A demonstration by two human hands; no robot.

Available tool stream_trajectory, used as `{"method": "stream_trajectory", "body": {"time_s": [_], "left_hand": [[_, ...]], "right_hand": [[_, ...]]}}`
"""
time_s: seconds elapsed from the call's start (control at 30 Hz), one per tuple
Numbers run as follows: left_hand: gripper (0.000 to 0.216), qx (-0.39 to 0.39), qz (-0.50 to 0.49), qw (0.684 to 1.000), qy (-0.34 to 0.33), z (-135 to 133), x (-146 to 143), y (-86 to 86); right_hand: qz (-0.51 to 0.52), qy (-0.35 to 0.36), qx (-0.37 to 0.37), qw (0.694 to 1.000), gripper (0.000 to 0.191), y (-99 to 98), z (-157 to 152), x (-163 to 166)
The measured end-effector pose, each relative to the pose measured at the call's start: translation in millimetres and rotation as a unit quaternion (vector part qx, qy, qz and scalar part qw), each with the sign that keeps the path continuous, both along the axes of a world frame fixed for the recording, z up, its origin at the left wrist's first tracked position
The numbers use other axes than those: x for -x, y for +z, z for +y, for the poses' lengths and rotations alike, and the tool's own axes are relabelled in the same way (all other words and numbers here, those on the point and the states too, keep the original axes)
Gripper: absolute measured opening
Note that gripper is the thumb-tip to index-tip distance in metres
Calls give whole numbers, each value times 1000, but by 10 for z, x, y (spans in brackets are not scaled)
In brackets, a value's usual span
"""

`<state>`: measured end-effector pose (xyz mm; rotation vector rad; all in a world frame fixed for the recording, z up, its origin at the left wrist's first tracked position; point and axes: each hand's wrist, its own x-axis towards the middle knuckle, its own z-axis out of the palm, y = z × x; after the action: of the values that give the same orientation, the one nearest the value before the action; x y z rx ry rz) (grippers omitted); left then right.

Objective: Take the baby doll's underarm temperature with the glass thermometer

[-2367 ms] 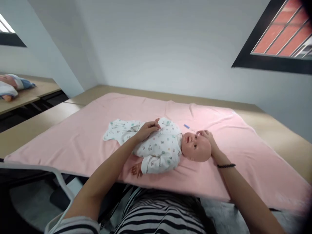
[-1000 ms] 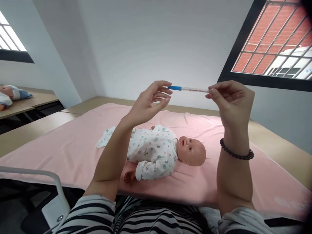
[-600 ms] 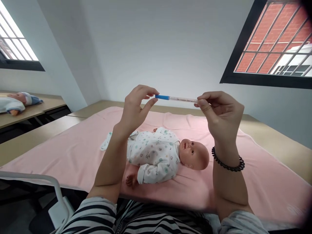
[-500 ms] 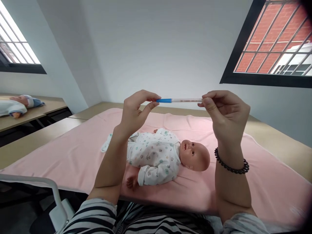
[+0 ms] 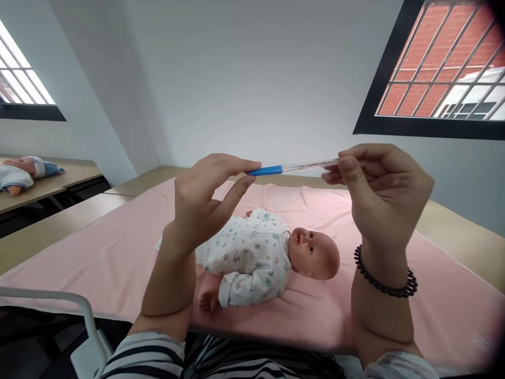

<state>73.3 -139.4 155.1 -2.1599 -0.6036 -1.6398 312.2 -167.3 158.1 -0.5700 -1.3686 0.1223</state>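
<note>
A thin clear tube with a blue end, which looks like a thermometer (image 5: 307, 166) in its case, is held up nearly level above the doll. My left hand (image 5: 211, 197) pinches its blue end (image 5: 270, 170) between thumb and forefinger. At the other tip, my right hand (image 5: 381, 189) grips the clear end between thumb and fingers; that tip is hidden. Below them a baby doll (image 5: 252, 252) in a white printed outfit lies on its back, head to the right. The left forearm covers the doll's legs.
A pink cloth (image 5: 98, 258) covers most of the table (image 5: 453, 226). Another doll (image 5: 23, 171) lies on a table at the far left. A pale metal rail (image 5: 47, 293) stands at the lower left. A wall with barred windows rises behind.
Both hands have come nearer to me and the thermometer has tilted, its clear end now higher than its blue end. Both hands still hold it. The view has shifted slightly.
</note>
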Motion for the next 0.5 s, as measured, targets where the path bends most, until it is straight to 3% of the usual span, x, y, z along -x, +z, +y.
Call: {"method": "stream_trajectory", "body": {"time_s": [0.17, 0.3, 0.37, 0.43, 0.5], "left_hand": [[15, -13, -14, 1000, 13, 74, 42, -35], [16, 0, -10, 1000, 7, 77, 88, -3], [20, -59, -14, 997, 43, 92, 134, 25], [23, -132, -45, 987, 78, 122, 217, 40], [21, -150, -111, 979, 87, 152, 344, 33]], "right_hand": [[-44, -20, 24, 999, 16, 10, -119, -32], [-122, -5, 62, 991, 8, 30, -104, -129], [-95, -5, 39, 995, 1, 51, -27, -255], [-2, -20, 0, 1000, 4, 65, 103, -472], [58, -16, 37, 997, 11, 57, 288, -762]]}}
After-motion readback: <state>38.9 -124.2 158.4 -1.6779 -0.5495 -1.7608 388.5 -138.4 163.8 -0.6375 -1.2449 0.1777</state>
